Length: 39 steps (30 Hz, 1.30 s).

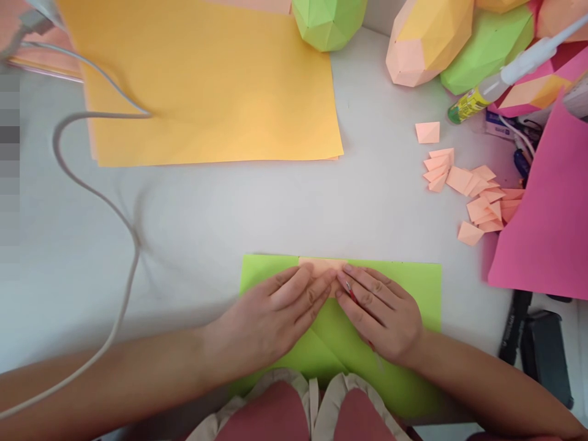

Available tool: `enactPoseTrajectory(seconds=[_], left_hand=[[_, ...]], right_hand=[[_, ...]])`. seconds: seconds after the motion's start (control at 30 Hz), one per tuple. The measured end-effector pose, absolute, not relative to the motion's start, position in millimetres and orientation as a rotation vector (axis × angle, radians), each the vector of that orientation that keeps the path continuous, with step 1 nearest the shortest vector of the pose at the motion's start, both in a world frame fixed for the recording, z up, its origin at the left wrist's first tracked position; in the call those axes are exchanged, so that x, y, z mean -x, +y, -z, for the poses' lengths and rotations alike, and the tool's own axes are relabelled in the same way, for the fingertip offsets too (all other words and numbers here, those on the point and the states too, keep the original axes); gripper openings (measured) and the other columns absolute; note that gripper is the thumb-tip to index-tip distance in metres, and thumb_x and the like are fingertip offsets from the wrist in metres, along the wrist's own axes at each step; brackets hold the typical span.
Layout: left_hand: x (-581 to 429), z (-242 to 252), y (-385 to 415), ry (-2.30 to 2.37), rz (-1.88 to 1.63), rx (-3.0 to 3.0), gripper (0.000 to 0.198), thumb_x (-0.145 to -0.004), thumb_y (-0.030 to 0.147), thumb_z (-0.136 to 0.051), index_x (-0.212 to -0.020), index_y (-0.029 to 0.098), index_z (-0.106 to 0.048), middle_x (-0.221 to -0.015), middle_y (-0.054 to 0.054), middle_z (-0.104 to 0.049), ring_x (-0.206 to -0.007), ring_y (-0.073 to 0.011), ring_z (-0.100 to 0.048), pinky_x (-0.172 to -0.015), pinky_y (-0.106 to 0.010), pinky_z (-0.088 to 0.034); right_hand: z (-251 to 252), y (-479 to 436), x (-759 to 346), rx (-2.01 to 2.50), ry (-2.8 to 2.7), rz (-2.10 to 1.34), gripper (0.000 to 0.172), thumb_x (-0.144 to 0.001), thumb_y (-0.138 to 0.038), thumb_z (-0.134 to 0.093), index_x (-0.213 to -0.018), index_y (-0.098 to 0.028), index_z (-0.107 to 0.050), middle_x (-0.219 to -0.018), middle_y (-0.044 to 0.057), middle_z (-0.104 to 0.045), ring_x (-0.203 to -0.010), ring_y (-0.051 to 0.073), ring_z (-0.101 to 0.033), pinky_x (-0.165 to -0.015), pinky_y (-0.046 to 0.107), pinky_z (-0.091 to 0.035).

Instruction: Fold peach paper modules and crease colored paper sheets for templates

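Note:
A small peach paper piece (323,264) lies at the top edge of a lime-green sheet (418,291). My left hand (280,309) has its fingers together, with the fingertips pressing on the peach piece from the left. From the right, my right hand (383,312) touches the same piece with its fingertips. A thin red pen-like tool (351,294) with a metal tip is tucked between the fingers of my right hand; its exact kind is hard to make out. My fingers hide part of the peach piece.
Folded peach paper pieces (482,190) are scattered at right beside a magenta sheet (546,239). A glue stick-like tube (473,104) and faceted paper shapes (429,40) are at back right. Orange sheets (211,86) lie back left; a white cable (133,239) crosses the left side.

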<state>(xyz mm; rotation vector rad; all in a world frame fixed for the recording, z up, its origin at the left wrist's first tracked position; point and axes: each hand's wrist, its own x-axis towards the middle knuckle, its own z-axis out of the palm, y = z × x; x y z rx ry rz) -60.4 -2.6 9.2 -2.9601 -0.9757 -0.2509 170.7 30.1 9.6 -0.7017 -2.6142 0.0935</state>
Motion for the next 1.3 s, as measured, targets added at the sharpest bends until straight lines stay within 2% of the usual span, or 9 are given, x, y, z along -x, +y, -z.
enactPoseTrajectory(seconds=[0.63, 1.3], left_hand=[[60.6, -9.6, -2.6, -0.961, 0.272, 2.972, 0.042, -0.087, 0.025, -0.061, -0.126, 0.010, -0.060, -0.141, -0.009, -0.053, -0.126, -0.0263, -0.049, -0.108, -0.038, -0.042], [59.8, -10.7, -3.6, -0.986, 0.254, 2.956, 0.039, -0.089, 0.024, -0.056, -0.126, 0.011, -0.061, -0.137, -0.005, -0.057, -0.122, -0.0279, -0.052, -0.100, -0.039, -0.047]], right_hand=[[-9.2, 28.8, -172.1, 0.687, -2.607, -0.126, 0.015, -0.087, -0.006, -0.058, -0.094, -0.010, -0.070, -0.106, 0.014, -0.074, -0.113, 0.024, -0.064, -0.097, 0.035, -0.056], [-8.5, 29.3, -172.2, 0.687, -2.608, -0.124, 0.016, -0.086, -0.005, -0.058, -0.094, -0.012, -0.070, -0.106, 0.012, -0.074, -0.112, 0.023, -0.065, -0.097, 0.035, -0.056]])
